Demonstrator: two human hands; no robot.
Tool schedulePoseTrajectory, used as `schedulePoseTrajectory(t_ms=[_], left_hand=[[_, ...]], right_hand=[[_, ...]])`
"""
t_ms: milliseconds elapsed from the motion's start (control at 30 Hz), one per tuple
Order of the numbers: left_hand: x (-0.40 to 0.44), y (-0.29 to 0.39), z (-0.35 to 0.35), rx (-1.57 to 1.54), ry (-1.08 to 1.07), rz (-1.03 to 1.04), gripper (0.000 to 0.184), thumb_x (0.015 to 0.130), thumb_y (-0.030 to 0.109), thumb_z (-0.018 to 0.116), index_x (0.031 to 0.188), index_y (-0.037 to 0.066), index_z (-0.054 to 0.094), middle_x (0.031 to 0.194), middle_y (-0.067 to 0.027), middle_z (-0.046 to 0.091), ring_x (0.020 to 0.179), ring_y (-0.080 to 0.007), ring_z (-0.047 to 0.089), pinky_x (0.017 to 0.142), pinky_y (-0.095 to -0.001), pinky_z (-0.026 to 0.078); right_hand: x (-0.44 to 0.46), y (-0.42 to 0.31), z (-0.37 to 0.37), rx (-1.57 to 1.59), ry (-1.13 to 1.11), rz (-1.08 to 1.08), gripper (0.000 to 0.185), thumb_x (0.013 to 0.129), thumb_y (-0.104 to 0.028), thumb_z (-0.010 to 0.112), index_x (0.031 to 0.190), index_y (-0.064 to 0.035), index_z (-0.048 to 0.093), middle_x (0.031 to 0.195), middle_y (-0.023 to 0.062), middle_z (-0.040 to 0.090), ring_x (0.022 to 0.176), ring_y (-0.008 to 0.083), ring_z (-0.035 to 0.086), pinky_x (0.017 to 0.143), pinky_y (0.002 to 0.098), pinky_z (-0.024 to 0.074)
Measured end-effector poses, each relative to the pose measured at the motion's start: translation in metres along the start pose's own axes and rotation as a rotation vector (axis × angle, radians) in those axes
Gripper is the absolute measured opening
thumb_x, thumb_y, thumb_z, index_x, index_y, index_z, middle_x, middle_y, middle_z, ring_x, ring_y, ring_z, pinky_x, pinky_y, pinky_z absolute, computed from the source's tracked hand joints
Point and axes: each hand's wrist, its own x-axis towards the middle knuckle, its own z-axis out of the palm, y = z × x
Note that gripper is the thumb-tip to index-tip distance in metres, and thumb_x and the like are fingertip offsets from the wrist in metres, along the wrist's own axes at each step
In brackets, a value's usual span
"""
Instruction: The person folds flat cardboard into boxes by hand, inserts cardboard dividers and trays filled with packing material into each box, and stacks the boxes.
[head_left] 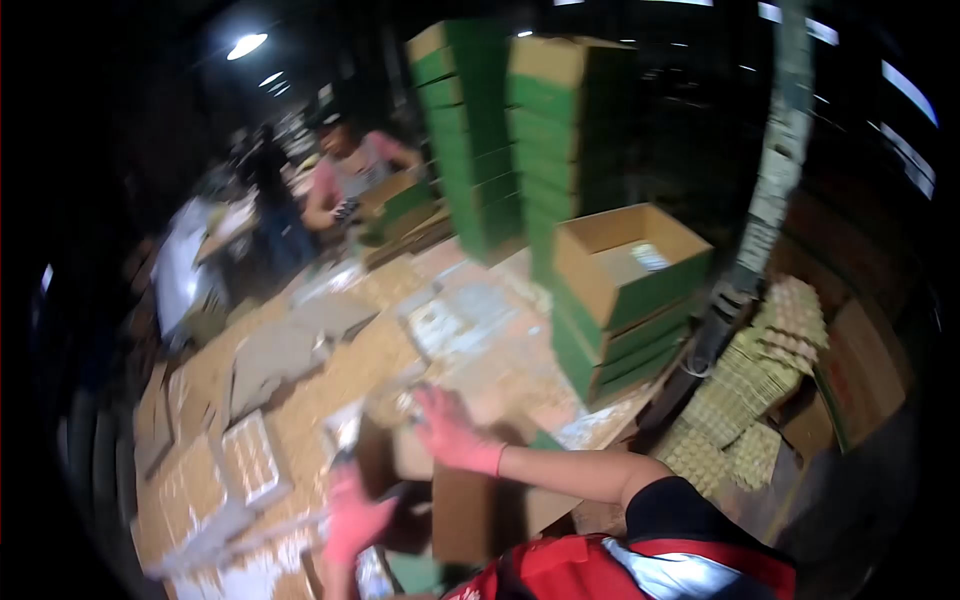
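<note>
The cardboard box [462, 515], at the near side of the table [520, 345], looked light and fairly stiff, best held by its side walls, though blur kept me from telling whether the left hand [358, 512] or right hand [446, 430] gripped it.

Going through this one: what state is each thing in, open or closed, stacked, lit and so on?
Left hand: pink-gloved, grip unclear
Right hand: pink-gloved, grip blurred
Box at the hands: open, contents unclear
Short stack's top box: open, pale item inside
Tall box stacks: upright
Molded trays: piled
Co-worker's box: appears open
Overhead lamp: lit
</note>
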Motion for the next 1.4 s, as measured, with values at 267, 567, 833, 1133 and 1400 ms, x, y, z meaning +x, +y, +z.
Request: schedulePoseTrajectory(t_ms=[267, 567, 833, 1133, 1400], left_hand=[[-0.024, -0.061, 0.063, 0.030, 0.078, 0.338, 0.067, 0.094, 0.038, 0.054, 0.144, -0.001, 0.033, 0.147, -0.0270, 0.034, 0.140, -0.0417, 0.028, 0.117, -0.0476, 0.019], [-0.081, -0.163, 0.163, -0.826, 0.241, -0.152, 0.050, 0.097, 0.026, 0.054, 0.138, -0.001, 0.043, 0.137, -0.0216, 0.051, 0.128, -0.0270, 0.048, 0.108, -0.0360, 0.035], [-0.128, -0.149, 0.026, -1.096, 0.446, -0.720, 0.040, 0.096, 0.013, 0.044, 0.132, -0.003, 0.051, 0.120, -0.0168, 0.065, 0.105, -0.0234, 0.064, 0.091, -0.0349, 0.051], [-0.047, -0.167, 0.074, -0.569, -0.073, -0.435, 0.046, 0.091, 0.014, 0.042, 0.134, -0.002, 0.043, 0.131, -0.0302, 0.052, 0.123, -0.0431, 0.050, 0.103, -0.0419, 0.039], [-0.042, -0.207, 0.156, -0.714, 0.050, -0.444, 0.062, 0.087, 0.013, 0.046, 0.145, 0.000, 0.028, 0.136, -0.0309, 0.046, 0.127, -0.0422, 0.046, 0.108, -0.0425, 0.035]], right_hand=[[-0.057, 0.011, 0.002, 0.129, 0.352, 0.387, 0.049, 0.090, -0.002, 0.051, 0.137, 0.0001, 0.037, 0.134, 0.0189, 0.045, 0.127, 0.0304, 0.042, 0.109, 0.0388, 0.0331], [-0.025, -0.113, -0.027, 0.207, -0.572, -0.239, 0.055, 0.092, -0.016, 0.058, 0.143, -0.0077, 0.038, 0.117, 0.0164, 0.063, 0.101, 0.0283, 0.065, 0.086, 0.0355, 0.0512], [-0.043, -0.077, -0.008, 0.144, -1.181, -0.838, 0.047, 0.096, -0.021, 0.052, 0.142, -0.0193, 0.041, 0.095, 0.0141, 0.063, 0.084, 0.0332, 0.064, 0.067, 0.0394, 0.0512], [0.047, -0.063, 0.036, 0.044, -0.399, -0.638, 0.039, 0.085, -0.014, 0.058, 0.123, -0.0052, 0.057, 0.116, 0.0166, 0.058, 0.109, 0.0366, 0.055, 0.092, 0.0412, 0.0469], [0.084, -0.161, 0.152, 0.310, -0.983, -0.242, 0.050, 0.090, -0.032, 0.065, 0.132, -0.0058, 0.053, 0.125, 0.0160, 0.059, 0.116, 0.0302, 0.057, 0.100, 0.0355, 0.0442]])
